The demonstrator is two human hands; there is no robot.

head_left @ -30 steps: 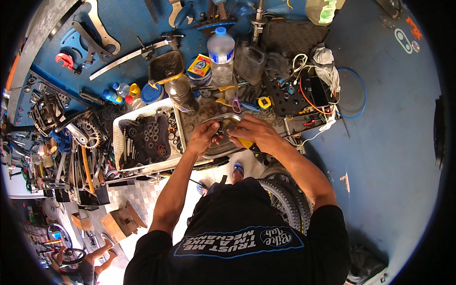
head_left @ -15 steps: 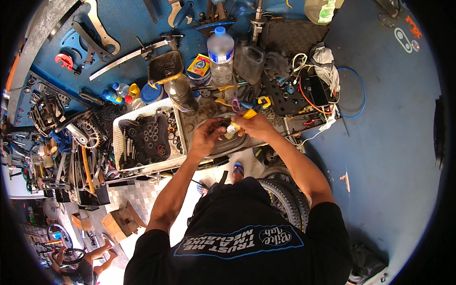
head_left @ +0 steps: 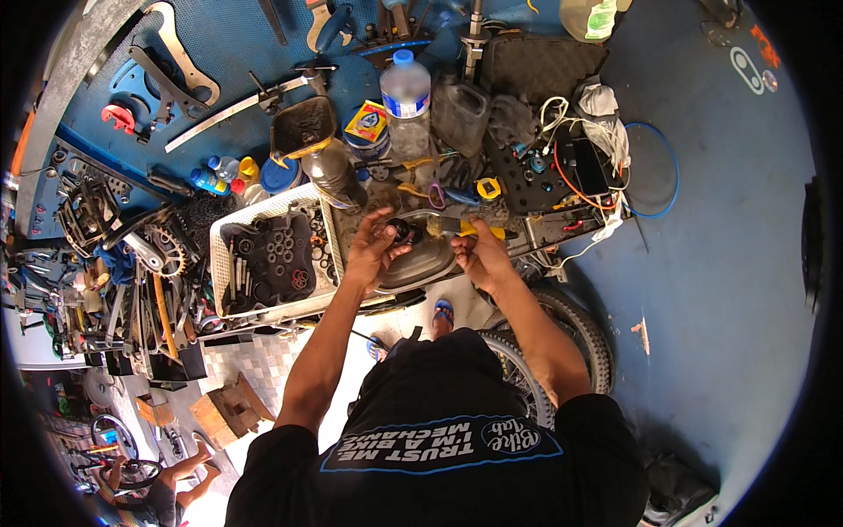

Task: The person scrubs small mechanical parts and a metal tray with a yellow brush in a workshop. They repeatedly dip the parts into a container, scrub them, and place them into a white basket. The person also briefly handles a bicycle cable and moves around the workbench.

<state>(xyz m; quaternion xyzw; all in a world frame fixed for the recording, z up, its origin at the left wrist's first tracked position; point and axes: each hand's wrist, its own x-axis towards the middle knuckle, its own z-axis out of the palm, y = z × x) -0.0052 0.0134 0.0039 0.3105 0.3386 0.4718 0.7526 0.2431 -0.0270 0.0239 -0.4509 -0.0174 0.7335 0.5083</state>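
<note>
small dark part (head_left: 402, 231): kind too small to tell, mostly covered by left hand (head_left: 373, 250) | yellow-handled tool (head_left: 470, 229): rear end hidden in right hand (head_left: 481, 259), tip blurred | metal tray (head_left: 421, 263): near rim hidden behind both hands | bicycle wheel (head_left: 575, 329): left part behind right forearm

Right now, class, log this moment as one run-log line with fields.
left hand: holds small black round part | right hand: grips yellow-handled brush | below: grey metal tray | beside: white parts basket
</note>
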